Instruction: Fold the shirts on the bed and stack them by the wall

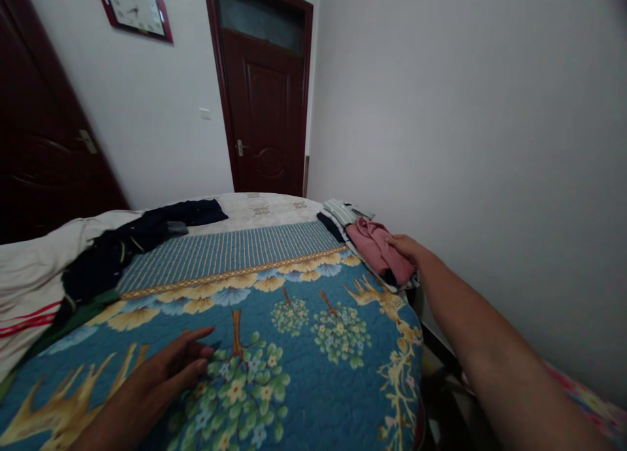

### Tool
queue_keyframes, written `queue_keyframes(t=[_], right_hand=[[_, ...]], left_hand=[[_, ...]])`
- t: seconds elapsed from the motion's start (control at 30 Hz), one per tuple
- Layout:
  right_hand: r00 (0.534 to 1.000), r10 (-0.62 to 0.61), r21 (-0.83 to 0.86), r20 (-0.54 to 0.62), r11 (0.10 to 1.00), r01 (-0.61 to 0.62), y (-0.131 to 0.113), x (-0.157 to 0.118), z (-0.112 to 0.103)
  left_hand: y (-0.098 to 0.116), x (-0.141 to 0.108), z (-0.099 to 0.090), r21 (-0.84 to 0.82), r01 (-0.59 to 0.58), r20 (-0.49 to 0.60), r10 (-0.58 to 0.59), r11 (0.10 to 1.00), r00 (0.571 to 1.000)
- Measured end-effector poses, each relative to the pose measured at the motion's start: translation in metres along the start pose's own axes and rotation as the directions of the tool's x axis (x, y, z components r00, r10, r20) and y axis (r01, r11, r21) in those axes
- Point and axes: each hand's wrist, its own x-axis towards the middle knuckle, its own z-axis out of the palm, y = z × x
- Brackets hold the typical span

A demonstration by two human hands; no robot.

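My right hand (407, 247) reaches to the right edge of the bed and grips the side of a folded pink garment (375, 242); some of its fingers are hidden. The pink garment lies on top of other folded clothes, with a dark piece showing beneath it. Just behind sits a folded grey-green striped garment (340, 211). My left hand (179, 366) is open over the blue patterned quilt (323, 392), fingers loosely bent and apart, holding nothing.
Loose dark navy clothing (161, 226) and a white garment with red stripes (34, 275) lie on the left of the bed. A plain wall (465, 124) stands close on the right. Past the bed are a dark red door (269, 105) and a wall clock (134, 8).
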Motion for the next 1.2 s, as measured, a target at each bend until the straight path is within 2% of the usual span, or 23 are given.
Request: queue_keyframes(t=[0.1,0.2,0.33,0.43,0.6,0.67,0.73,0.8,0.9,1.03,1.2], right_hand=[[0.999,0.053,0.005,0.011,0.999,-0.053,0.007,0.008,-0.003],[0.999,0.047,-0.016,0.021,0.999,-0.046,0.009,0.023,-0.016],[1.000,0.004,-0.244,-0.006,0.970,-0.006,0.012,0.036,-0.018],[0.997,0.027,-0.374,-0.067,0.926,-0.050,0.017,0.036,-0.005],[0.988,0.006,-0.420,-0.154,0.905,-0.071,0.024,0.035,0.017],[0.978,-0.048,-0.459,-0.201,0.887,-0.051,0.020,0.038,0.025],[0.963,-0.153,-0.516,-0.220,0.857,0.018,0.013,0.039,0.034],[0.950,-0.249,-0.568,-0.189,0.817,0.101,0.006,0.038,0.046],[0.950,-0.295,-0.611,-0.097,0.771,0.177,0.000,0.030,0.067],[0.965,-0.260,-0.645,-0.045,0.745,0.171,0.004,0.022,0.088],[0.973,-0.229,-0.662,-0.027,0.733,0.154,0.003,0.020,0.088]], left_hand=[[-0.004,-0.001,0.001,0.033,-0.007,-0.026,0.008,0.999,1.000],[-0.009,-0.001,0.000,0.050,-0.008,-0.014,0.009,0.999,1.000],[-0.006,-0.001,0.000,0.045,-0.007,-0.018,0.008,0.999,1.000],[-0.001,-0.002,0.001,0.048,-0.012,-0.035,0.014,0.999,0.999],[-0.002,-0.002,0.002,0.078,0.000,-0.021,0.002,0.997,1.000],[-0.001,-0.002,0.002,0.089,0.004,-0.015,-0.003,0.996,1.000],[0.001,-0.004,0.003,0.096,0.008,-0.014,-0.007,0.995,1.000],[0.005,-0.006,0.004,0.098,0.004,-0.023,-0.002,0.995,1.000],[0.009,-0.008,0.005,0.103,-0.005,-0.035,0.009,0.995,0.999],[0.012,-0.008,0.006,0.117,-0.023,-0.055,0.030,0.993,0.998],[0.015,-0.011,0.011,0.139,-0.050,-0.042,0.056,0.989,0.998]])
